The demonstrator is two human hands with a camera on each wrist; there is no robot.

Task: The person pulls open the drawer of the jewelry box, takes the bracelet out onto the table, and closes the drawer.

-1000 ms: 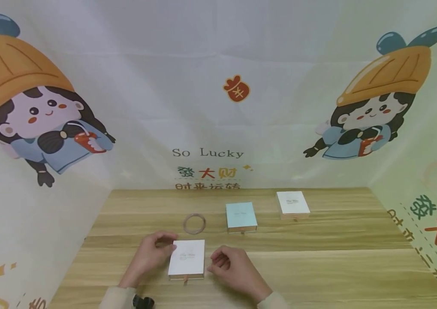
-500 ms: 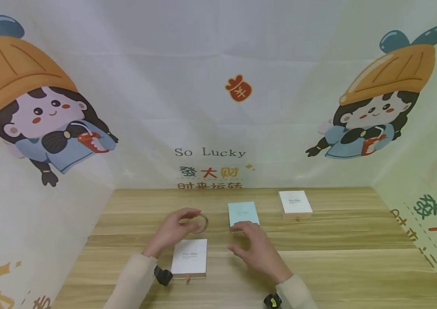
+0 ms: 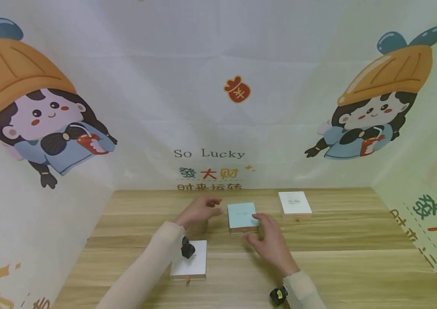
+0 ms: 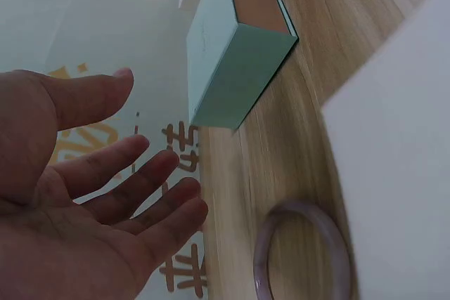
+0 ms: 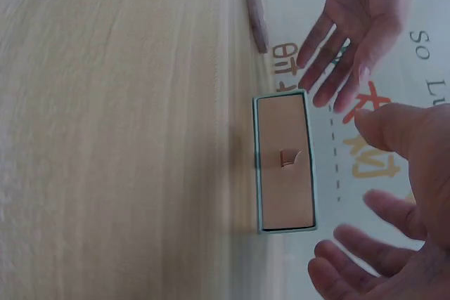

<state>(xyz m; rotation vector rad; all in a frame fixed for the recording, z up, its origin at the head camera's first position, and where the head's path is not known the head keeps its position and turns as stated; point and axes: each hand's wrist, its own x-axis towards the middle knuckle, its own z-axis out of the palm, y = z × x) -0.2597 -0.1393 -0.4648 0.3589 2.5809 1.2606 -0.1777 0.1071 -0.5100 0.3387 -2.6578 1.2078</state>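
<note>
A light teal drawer box (image 3: 241, 213) lies on the wooden table with its tan drawer front (image 5: 285, 191) and small pull tab towards me. My left hand (image 3: 200, 213) hovers just left of the box, fingers spread and holding nothing. At the box's right front corner is my right hand (image 3: 273, 242), thumb and fingers apart; whether a fingertip touches the lid I cannot tell. A pale purple bangle (image 4: 342, 265) lies flat on the table below my left hand, mostly hidden by it in the head view.
Nearer to me sits a white drawer box (image 3: 189, 270), partly covered by my left sleeve and wrist camera. Another white box (image 3: 294, 202) stands at the back right. A printed cloth (image 3: 156, 107) hangs behind and beside the table (image 3: 342, 266).
From beside the near white box, my left hand has moved forward and right, past the bangle. My right hand has moved forward and right to the teal box. The boxes stay put.
</note>
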